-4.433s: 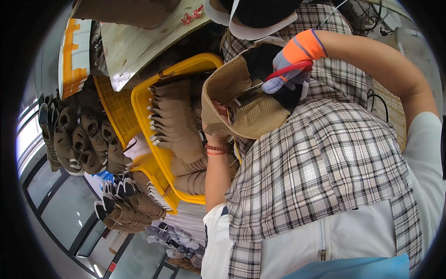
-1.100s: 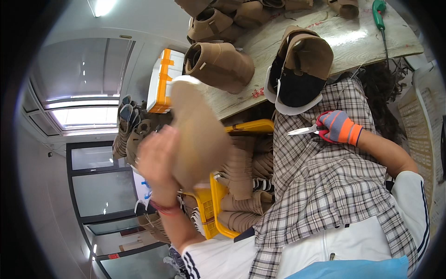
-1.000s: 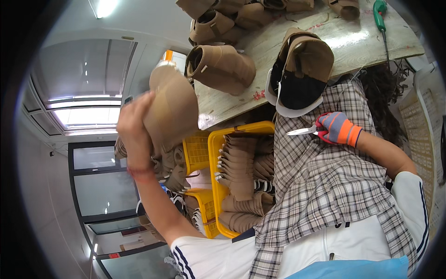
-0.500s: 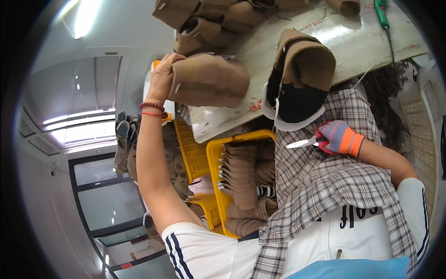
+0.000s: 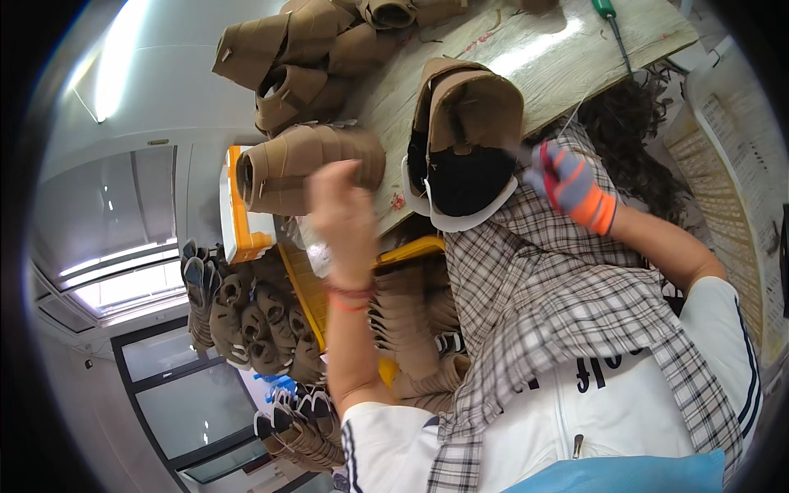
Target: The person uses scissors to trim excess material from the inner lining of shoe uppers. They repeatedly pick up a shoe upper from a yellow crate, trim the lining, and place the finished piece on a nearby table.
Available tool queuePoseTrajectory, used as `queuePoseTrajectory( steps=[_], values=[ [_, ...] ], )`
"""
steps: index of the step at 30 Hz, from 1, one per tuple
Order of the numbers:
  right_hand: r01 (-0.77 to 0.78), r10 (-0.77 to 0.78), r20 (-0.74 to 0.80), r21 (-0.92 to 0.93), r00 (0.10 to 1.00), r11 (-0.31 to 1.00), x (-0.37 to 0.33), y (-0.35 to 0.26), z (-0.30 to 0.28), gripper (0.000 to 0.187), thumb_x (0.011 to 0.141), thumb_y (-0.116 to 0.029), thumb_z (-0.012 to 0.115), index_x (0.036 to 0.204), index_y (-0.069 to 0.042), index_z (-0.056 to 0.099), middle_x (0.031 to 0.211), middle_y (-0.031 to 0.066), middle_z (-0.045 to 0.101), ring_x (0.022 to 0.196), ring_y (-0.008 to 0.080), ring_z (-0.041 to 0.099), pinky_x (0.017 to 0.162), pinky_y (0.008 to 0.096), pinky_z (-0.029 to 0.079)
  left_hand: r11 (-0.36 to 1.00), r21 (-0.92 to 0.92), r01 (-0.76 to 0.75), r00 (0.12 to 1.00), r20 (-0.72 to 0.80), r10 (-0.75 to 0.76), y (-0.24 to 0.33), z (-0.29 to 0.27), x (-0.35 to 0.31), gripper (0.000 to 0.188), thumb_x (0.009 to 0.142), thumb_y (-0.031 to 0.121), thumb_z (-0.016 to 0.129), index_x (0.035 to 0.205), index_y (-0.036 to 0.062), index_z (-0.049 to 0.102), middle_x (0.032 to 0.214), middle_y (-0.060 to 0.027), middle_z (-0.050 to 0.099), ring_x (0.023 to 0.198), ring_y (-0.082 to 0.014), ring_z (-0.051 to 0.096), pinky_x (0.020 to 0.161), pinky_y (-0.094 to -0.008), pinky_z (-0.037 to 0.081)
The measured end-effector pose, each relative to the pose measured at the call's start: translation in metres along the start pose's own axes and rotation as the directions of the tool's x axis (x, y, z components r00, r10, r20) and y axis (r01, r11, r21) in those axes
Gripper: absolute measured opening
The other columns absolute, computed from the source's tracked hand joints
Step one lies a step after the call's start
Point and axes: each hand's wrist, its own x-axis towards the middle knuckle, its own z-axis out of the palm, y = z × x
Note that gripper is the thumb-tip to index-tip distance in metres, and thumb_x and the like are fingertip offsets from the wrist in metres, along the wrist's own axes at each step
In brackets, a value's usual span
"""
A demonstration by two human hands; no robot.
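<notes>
The left hand [image 5: 343,215] is raised in front of the table [image 5: 526,49], its bare fingers loosely curled and blurred; it sits just beside a tan boot upper [image 5: 308,168] that lies on its side at the near edge of the table, opening toward the left. Whether the fingers touch that upper I cannot tell (the blur hides the contact), and nothing shows clamped inside the hand. A red band circles the left wrist.

The right hand [image 5: 569,182], in a grey and orange glove, is closed around something thin at the table edge; the object itself is too blurred to name. It hovers just beside a second boot upper [image 5: 468,123], tan outside with a black lining and a white rim, which stands at the table edge between the two hands.

Farther back on the table lies a heap of tan uppers [image 5: 304,49], and a green-handled screwdriver [image 5: 612,25] rests near the far right corner. Below the table stands a yellow crate [image 5: 394,251] filled with more uppers in a row, with stacks of shoes [image 5: 246,329] to its left. A plaid cloth [image 5: 542,304] covers the person's lap.
</notes>
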Motion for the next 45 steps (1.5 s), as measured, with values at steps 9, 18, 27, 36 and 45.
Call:
queuePoseTrajectory(
  steps=[9, 18, 27, 36, 45],
  values=[
    [-0.185, 0.177, -0.068, -0.547, 0.982, 0.817, 0.153, 0.034, 0.012, 0.032, 0.083, -0.017, 0.069, 0.112, -0.007, 0.059, 0.102, 0.0133, 0.068, 0.093, 0.0309, 0.065, 0.077, 0.0355, 0.052, 0.835, -0.045, 0.548, 0.814, 0.260, -0.520, -0.025, 0.128, -0.010, 0.020, 0.086, 0.023, 0.062, 0.091, 0.0044, 0.068, 0.078, -0.0234, 0.064, 0.078, -0.0426, 0.063, 0.068, -0.0488, 0.048],
    [0.293, -0.357, -0.061, -0.449, 0.932, 0.844, 0.188, 0.000, -0.069, 0.031, 0.082, -0.005, 0.068, 0.112, -0.001, 0.058, 0.095, 0.0153, 0.067, 0.087, 0.0283, 0.067, 0.075, 0.0311, 0.053, 0.348, -0.417, 0.840, 0.487, 0.293, -0.823, -0.066, 0.164, 0.038, 0.028, 0.085, 0.011, 0.065, 0.069, -0.0084, 0.055, 0.056, -0.0144, 0.057, 0.056, -0.0278, 0.065, 0.050, -0.0410, 0.050],
    [0.504, -0.487, 0.518, 0.119, 0.703, 0.855, 0.155, -0.099, -0.035, 0.034, 0.080, -0.004, 0.067, 0.113, -0.001, 0.057, 0.093, 0.0125, 0.067, 0.079, 0.0248, 0.066, 0.071, 0.0313, 0.053, -0.580, -0.605, 0.545, 0.722, 0.691, -0.043, 0.005, 0.112, -0.079, 0.044, 0.099, 0.026, 0.050, 0.137, 0.0047, 0.045, 0.133, -0.0107, 0.054, 0.117, -0.0233, 0.056, 0.098, -0.0392, 0.046],
    [0.111, -0.236, 0.747, 0.214, 0.621, 0.971, 0.037, -0.115, 0.086, 0.029, 0.084, -0.021, 0.071, 0.110, -0.012, 0.064, 0.095, 0.0068, 0.070, 0.086, 0.0213, 0.068, 0.074, 0.0311, 0.052, -0.882, -0.370, 0.292, 0.434, 0.873, -0.222, 0.064, 0.083, -0.324, 0.021, 0.089, 0.006, 0.058, 0.110, 0.0038, 0.055, 0.094, -0.0082, 0.061, 0.089, -0.0242, 0.062, 0.080, -0.0356, 0.053],
    [0.452, 0.026, 0.965, -0.145, 0.259, 0.880, -0.038, -0.060, 0.058, 0.027, 0.079, -0.026, 0.069, 0.102, -0.011, 0.066, 0.082, 0.0074, 0.068, 0.081, 0.0273, 0.067, 0.066, 0.0365, 0.054, -0.929, -0.367, 0.055, 0.235, 0.909, -0.345, 0.085, 0.058, -0.374, 0.006, 0.090, 0.007, 0.057, 0.087, 0.0026, 0.060, 0.101, -0.0127, 0.061, 0.100, -0.0271, 0.059, 0.095, -0.0482, 0.048]
  ],
)
